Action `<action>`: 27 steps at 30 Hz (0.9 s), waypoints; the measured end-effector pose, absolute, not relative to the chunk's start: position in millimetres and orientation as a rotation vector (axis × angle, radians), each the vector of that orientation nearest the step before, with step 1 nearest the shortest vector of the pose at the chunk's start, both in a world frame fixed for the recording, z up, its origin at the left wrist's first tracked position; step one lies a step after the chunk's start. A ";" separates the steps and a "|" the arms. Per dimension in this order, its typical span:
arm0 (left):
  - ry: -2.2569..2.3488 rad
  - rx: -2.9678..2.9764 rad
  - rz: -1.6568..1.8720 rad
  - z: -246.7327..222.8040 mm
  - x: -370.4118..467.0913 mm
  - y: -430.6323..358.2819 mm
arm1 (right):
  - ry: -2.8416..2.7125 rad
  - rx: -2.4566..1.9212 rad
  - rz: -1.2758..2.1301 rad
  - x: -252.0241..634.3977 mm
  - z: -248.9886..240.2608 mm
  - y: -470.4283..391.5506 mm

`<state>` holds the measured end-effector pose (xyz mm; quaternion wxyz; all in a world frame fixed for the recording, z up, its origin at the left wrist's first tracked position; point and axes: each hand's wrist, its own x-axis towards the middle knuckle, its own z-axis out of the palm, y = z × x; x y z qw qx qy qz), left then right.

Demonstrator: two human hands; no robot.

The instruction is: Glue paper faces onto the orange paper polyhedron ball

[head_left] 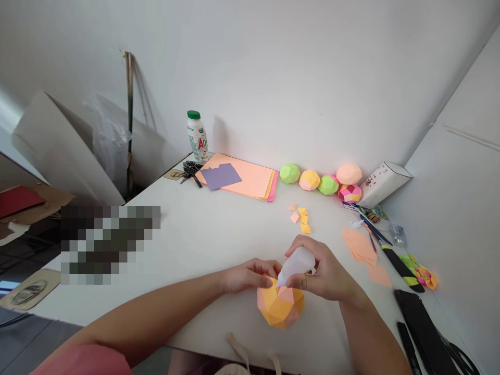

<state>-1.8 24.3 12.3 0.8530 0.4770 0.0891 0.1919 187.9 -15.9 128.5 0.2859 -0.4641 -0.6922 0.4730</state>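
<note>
A faceted paper ball [280,308] in yellow-orange and peach rests near the front edge of the white table. My left hand [250,276] grips its upper left side, thumb pressed on top. In my right hand [322,271] is a small white squeeze bottle [299,263], tilted so its narrow nozzle meets or almost meets the top of the ball; which of the two I cannot tell. Beyond the hands lie several small folded paper pieces [303,219], yellow and peach.
Finished-looking paper balls [289,173] and a white box [385,182] line the wall. Coloured sheets [250,182], keys [191,169] and a green-capped bottle [198,138] sit at back left. Peach paper scraps [359,246], a black-and-yellow cutter [402,268] and a black case [420,328] lie right.
</note>
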 end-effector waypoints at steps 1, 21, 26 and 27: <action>0.185 1.001 0.405 12.1 -1.8 24.3 | -1.864 -1.236 1.252 188.0 128.7 -16.1; 0.189 0.963 0.412 11.2 -2.3 24.3 | -1.856 -1.182 1.193 187.8 128.3 -16.4; 0.192 0.963 0.413 12.6 -2.1 24.3 | -1.859 -1.168 1.219 187.8 127.9 -16.6; 0.195 0.963 0.412 13.0 -2.1 24.2 | -1.853 -1.170 1.211 187.7 127.4 -16.3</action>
